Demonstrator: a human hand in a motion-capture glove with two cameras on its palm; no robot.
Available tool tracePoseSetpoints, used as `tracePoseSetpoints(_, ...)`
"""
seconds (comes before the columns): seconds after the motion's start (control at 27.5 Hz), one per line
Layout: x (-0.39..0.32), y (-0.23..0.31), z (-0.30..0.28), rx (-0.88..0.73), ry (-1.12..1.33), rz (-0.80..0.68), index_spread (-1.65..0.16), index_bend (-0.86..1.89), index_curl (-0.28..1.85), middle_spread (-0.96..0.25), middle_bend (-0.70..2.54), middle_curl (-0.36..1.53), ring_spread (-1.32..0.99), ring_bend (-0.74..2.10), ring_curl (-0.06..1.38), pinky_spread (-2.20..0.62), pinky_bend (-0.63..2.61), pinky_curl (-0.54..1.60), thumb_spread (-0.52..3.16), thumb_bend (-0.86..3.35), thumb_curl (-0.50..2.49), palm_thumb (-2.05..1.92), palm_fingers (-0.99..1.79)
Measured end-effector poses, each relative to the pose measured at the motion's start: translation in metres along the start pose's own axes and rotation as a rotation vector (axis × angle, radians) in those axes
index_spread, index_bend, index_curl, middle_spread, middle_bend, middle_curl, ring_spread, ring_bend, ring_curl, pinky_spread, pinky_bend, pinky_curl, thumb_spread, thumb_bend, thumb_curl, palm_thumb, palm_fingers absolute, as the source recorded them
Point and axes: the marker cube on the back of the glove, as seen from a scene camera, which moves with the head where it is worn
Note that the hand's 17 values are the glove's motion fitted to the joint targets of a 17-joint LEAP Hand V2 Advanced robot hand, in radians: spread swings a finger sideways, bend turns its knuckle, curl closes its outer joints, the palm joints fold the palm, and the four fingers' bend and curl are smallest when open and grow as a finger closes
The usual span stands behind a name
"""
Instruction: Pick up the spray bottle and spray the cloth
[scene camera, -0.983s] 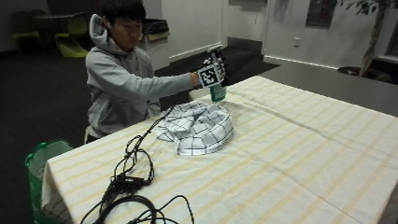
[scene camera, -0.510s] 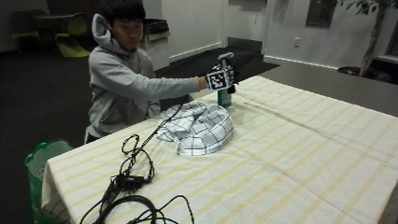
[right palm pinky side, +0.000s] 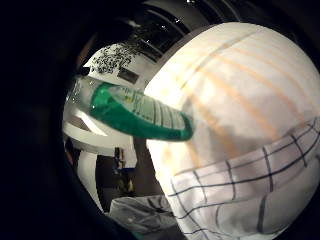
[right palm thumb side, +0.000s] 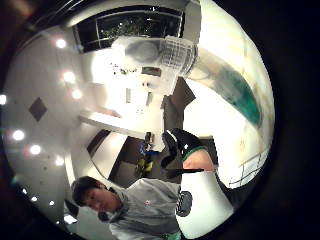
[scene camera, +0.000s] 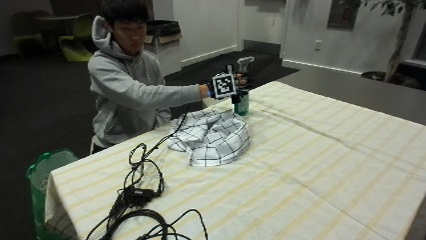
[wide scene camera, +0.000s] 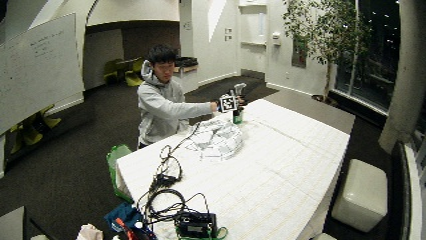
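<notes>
Tablecloth comes first to the eye: pale fabric with thin yellow stripes, draped over the whole long table and hanging off its edges. At the far end a person in a grey hooded sweatshirt reaches the right arm forward over the table.

On the cloth-covered top, near that person, lies the cloth, a white piece with a dark grid of checks, bunched into a soft, rumpled heap with folds standing up. From the little finger side palm view its checked weave lies just beside the bottle's lower end.

Black cables snake from the heap toward the near end of the table, looping over one another.

Just beyond the heap is the spray bottle, a slim clear plastic cylinder holding green liquid, with a printed label and a grey trigger head. It stands upright; whether its base rests on the tablecloth or sits just above it I cannot tell. The right hand, black-gloved, is wrapped around the bottle's neck below the trigger head, fingers curled about it. In the thumb side palm view the ribbed collar of the bottle sits close against the palm.
</notes>
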Motion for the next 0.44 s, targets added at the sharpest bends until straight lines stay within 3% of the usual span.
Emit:
tracePoseSetpoints(0.18, -0.021, 0.022, -0.014, -0.006, -0.118, -0.012, -0.36, 0.06, 0.27, -0.03, 0.19, 0.36, -0.01, 0.35, 0.32, 0.16, 0.62, 0.39, 0.77, -0.05, 0.53, 0.70, 0.07)
tracePoseSetpoints(0.44, -0.020, 0.036, -0.030, 0.038, -0.079, -0.017, -0.37, 0.11, 0.24, -0.02, 0.20, 0.35, 0.00, 0.37, 0.31, 0.19, 0.61, 0.38, 0.81, -0.04, 0.48, 0.70, 0.08)
